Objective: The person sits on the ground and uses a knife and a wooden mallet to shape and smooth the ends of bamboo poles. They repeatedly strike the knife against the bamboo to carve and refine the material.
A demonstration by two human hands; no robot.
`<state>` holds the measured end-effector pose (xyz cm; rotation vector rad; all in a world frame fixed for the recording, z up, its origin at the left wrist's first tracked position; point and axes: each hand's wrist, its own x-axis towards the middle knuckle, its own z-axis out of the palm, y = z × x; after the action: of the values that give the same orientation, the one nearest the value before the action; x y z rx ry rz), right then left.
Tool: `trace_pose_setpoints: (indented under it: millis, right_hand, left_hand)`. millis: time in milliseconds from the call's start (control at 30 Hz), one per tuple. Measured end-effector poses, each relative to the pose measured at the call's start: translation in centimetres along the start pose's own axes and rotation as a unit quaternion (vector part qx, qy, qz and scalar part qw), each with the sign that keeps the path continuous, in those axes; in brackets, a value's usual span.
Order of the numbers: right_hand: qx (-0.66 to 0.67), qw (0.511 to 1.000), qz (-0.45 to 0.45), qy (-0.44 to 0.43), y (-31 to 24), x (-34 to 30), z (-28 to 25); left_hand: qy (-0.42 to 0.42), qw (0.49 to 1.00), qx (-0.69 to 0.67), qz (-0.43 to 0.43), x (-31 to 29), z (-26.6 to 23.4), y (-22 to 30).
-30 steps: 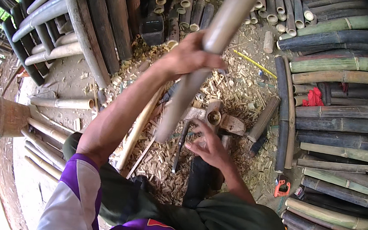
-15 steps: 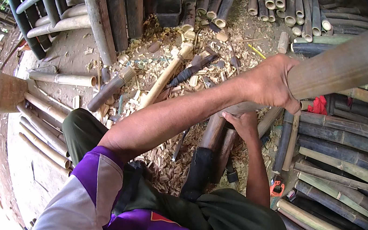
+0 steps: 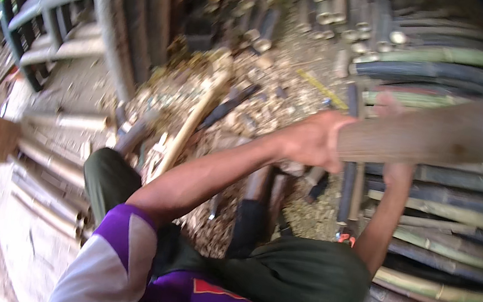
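Observation:
Both my hands are on a thick brown bamboo tube, which stretches out to the right and is held up off the ground. My left hand is closed around its near left end, the arm reaching across in front of me. Farther along, my right hand grips the tube from beneath; its fingers show past the far side and the tube hides its palm. Motion blurs both hands and the tube. Below them, a dark upright post stands between my knees.
Wood chips cover the ground ahead, with a pale bamboo pole and a dark-wrapped tool lying on them. Stacked bamboo lengths line the right side. More tubes lie at the back. A bamboo rack stands far left.
My right hand has moved right, from near the tube's near end to farther along it. The tube has swung down to nearly level, and my left hand has come lower and left with it.

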<state>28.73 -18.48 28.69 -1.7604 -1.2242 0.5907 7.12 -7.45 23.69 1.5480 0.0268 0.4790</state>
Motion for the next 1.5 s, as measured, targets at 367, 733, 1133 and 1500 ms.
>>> trace_pose_setpoints:
  millis: [367,733,1133,1500]
  right_hand:
    - [-0.286,0.884,-0.368,-0.032,-37.2,-1.6,-13.7]
    - [-0.386,0.889,-0.234,-0.077,-35.8,-0.5,-7.9]
    - [-0.379,0.905,-0.133,-0.138,-33.8,1.7,-8.6]
    - [-0.299,0.951,-0.07,-0.043,-30.6,0.2,-7.1]
  left_hand:
    - [0.0,0.999,-0.04,0.013,1.4,2.8,0.7]
    - [-0.05,0.998,0.002,-0.035,0.8,0.0,0.1]
    - [-0.067,0.995,-0.026,-0.074,0.3,0.4,0.0]
    - [-0.08,0.994,-0.03,-0.075,0.4,0.3,-1.4]
